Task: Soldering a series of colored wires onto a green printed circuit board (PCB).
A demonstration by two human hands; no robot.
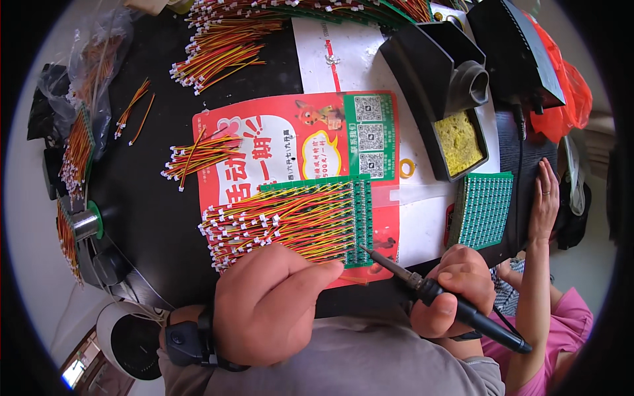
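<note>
My right hand (460,290) grips a soldering iron (456,300) by its black handle, its metal tip resting at the right part of a green circuit board panel (364,218). Rows of red and yellow wires (297,218) with white connectors stretch leftward from this panel. My left hand (267,303) is closed in a pinch over the near end of these wires, fingertips close to the board's edge. Whatever is between those fingertips is hidden. Under the panel lies a red printed sheet (211,125).
A black iron stand (422,72) holds a yellow sponge (461,142); a stack of green boards (485,210) sits nearer. More wire bundles (224,49) lie at the far side, with a solder spool (86,223) at left. Another person's hand (544,198) rests on the table's right edge.
</note>
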